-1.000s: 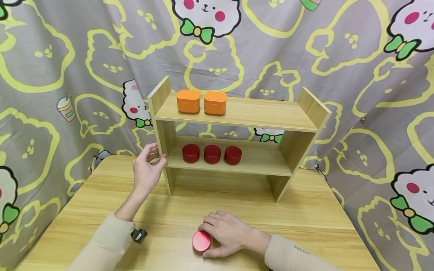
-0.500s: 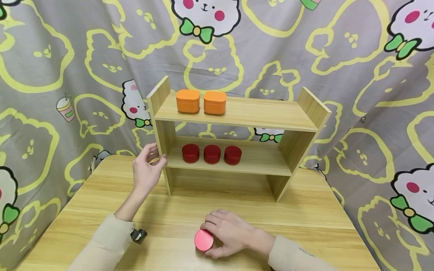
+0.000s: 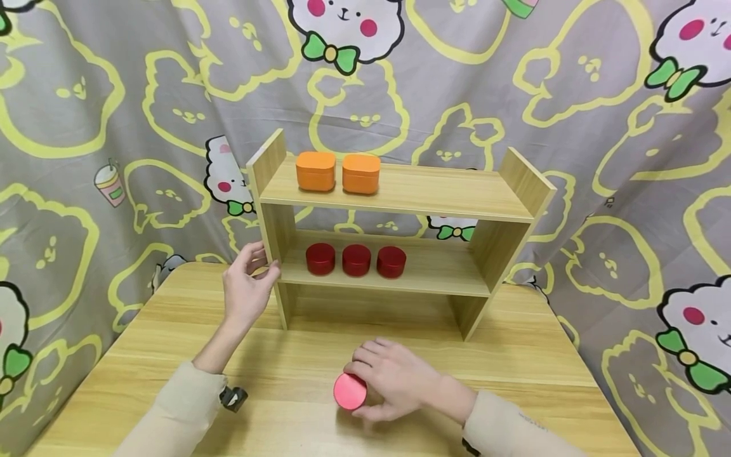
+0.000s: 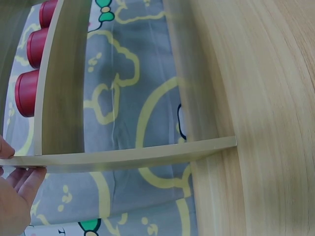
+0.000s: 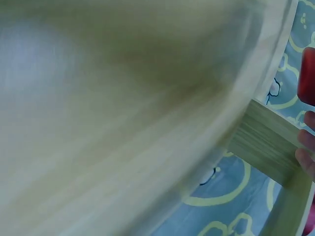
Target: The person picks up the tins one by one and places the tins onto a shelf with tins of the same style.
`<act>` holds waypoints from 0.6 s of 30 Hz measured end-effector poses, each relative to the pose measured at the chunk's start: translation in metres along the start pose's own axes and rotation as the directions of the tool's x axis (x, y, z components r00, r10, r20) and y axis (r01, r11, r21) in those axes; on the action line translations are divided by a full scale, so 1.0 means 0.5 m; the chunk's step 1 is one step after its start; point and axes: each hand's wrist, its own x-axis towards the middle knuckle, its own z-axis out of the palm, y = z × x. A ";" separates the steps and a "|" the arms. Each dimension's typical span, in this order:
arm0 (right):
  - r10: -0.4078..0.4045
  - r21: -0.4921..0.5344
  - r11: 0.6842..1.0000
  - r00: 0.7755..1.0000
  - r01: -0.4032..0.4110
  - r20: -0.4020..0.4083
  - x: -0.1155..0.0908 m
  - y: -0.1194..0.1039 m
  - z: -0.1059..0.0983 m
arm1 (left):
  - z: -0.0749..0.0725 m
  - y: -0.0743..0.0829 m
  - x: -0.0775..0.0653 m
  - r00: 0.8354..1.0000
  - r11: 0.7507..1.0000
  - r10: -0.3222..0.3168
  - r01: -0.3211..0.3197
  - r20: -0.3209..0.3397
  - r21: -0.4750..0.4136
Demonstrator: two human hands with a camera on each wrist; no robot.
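Note:
In the head view my left hand [image 3: 247,282] grips the left side panel of a wooden two-tier shelf [image 3: 445,193]. The left wrist view has this panel [image 4: 133,156] between thumb and fingers [image 4: 33,184]. At the table's front, my right hand [image 3: 396,381] holds a small round red tin [image 3: 350,391] by its sides, its glossy top facing up. Only that tin's edge [image 5: 307,76] and some fingertips [image 5: 306,140] enter the right wrist view. Three matching tins, the middle one [image 3: 356,260] among them, stand in a row on the lower shelf board.
Two orange rounded boxes [image 3: 316,171] sit at the left of the upper shelf board. The shelf stands toward the back of a wooden table [image 3: 274,406]. Behind and around it hangs a grey patterned curtain [image 3: 457,82].
My right hand has moved the red tin a little to the right and farther from me, toward the shelf. The left hand has stayed at the side panel.

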 end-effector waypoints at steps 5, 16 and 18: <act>-0.025 -0.026 0.999 1.000 0.024 -0.015 0.005 0.020 -0.026 | 0.000 0.002 0.000 1.000 1.000 -0.001 0.001 0.001 -0.005; 0.017 -0.019 1.000 0.998 -0.019 -0.061 0.007 0.065 -0.098 | 0.000 0.005 -0.001 1.000 1.000 -0.015 0.015 0.005 0.010; 0.030 -0.017 0.999 0.996 -0.031 -0.082 0.006 0.074 -0.109 | -0.001 0.006 -0.002 1.000 1.000 -0.017 0.017 0.007 0.012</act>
